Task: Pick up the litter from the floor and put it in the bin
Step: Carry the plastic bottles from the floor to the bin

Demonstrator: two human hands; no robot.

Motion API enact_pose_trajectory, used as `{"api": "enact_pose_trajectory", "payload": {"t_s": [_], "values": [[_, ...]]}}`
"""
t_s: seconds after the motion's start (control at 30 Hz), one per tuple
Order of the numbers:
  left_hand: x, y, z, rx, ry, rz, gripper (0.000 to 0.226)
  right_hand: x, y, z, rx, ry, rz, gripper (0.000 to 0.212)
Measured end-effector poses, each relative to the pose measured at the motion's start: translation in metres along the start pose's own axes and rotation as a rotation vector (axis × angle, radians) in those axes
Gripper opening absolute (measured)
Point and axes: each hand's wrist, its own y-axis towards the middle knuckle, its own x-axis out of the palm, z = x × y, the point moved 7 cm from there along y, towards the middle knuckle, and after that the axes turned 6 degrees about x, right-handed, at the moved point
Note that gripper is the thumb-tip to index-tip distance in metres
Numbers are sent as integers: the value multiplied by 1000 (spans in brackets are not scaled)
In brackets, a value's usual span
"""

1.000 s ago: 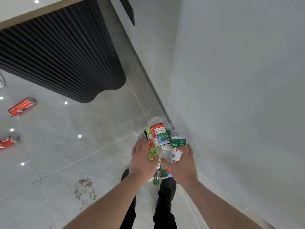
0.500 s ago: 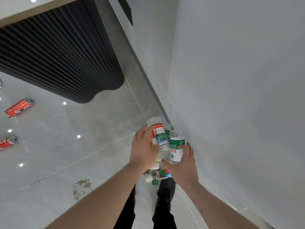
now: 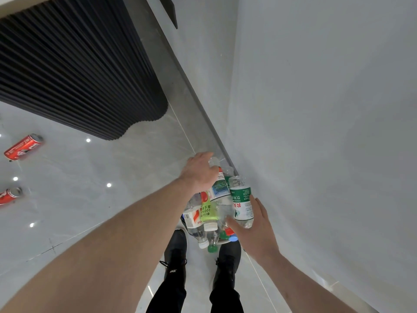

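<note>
A cluster of clear plastic bottles [image 3: 214,213] sits at lower centre of the frame, caps mostly pointing down; one has a green label [image 3: 242,203], one a lime label [image 3: 208,211]. Two red cans lie on their sides on the floor at the left edge, one upper [image 3: 22,147], one lower [image 3: 10,195].

black fluted cabinet [image 3: 74,71], grey wall [image 3: 327,109] (plain)

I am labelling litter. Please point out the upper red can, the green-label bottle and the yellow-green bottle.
upper red can [image 3: 23,147], head view, middle of its side
green-label bottle [image 3: 242,202], head view, its label
yellow-green bottle [image 3: 209,211], head view, its label
</note>
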Motion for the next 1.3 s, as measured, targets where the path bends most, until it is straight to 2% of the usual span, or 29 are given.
{"api": "enact_pose_trajectory", "payload": {"t_s": [0.1, 0.3, 0.63, 1.13, 1.3], "values": [[7, -8, 0, 27, -22, 18, 60, 1, 6, -4, 29, 23, -24, 62], [15, -19, -1, 63, -18, 37, 60, -7, 20, -22, 32, -31, -29, 55], [19, -26, -9, 27, -38, 61, 65, -11, 19, -30, 10, -119, -20, 58], [8, -26, -9, 13, -65, 105, 69, -14, 15, -27, 28, -104, -24, 64], [-12, -60, -8, -9, -145, 192, 64, -25, -8, -29, 38, -118, -9, 68]]}}
